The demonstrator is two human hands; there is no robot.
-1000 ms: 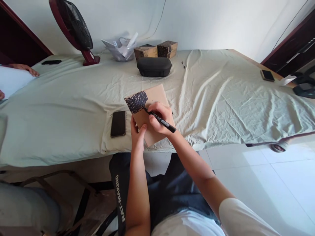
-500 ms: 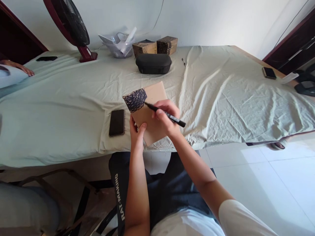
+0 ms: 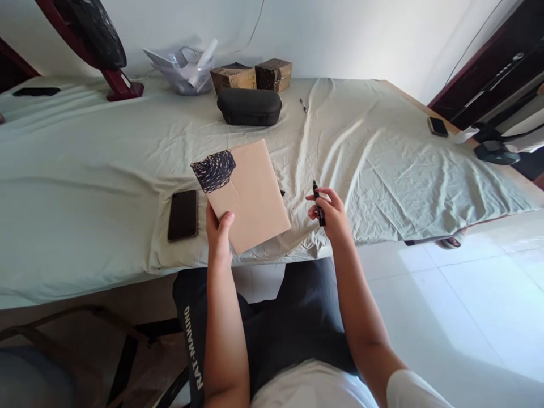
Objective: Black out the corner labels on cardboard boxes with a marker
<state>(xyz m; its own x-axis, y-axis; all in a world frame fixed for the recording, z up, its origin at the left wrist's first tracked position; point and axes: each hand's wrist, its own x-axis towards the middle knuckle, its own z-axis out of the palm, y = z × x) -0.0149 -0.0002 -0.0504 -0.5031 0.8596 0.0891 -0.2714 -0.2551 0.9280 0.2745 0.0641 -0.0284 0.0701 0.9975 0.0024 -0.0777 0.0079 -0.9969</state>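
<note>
My left hand [image 3: 219, 229] grips the lower left edge of a flat-faced brown cardboard box [image 3: 255, 190], thumb on its face. Dense black scribble [image 3: 215, 171] covers the box's upper left corner. The box is tilted toward me over the cloth, and its depth is hidden. To the right, apart from the box, my right hand [image 3: 331, 212] holds a black marker pen [image 3: 318, 207] with its tip pointing up and away. A small dark object [image 3: 282, 192] peeks out behind the box's right edge; I cannot tell what it is. A phone [image 3: 183, 215] lies left of my left hand.
A pale green cloth [image 3: 85, 187] covers the table. Behind the box are a black zip case [image 3: 249, 106], two patterned boxes [image 3: 233, 77], a clear plastic basket [image 3: 182, 76] and a fan [image 3: 121, 85]. A small pen [image 3: 303, 105] and another phone [image 3: 437, 127] lie farther right.
My right hand has lifted the marker off the scribbled corner and moved right, turning the marker more upright. The box's face is now uncovered. The whole view has shifted slightly.
</note>
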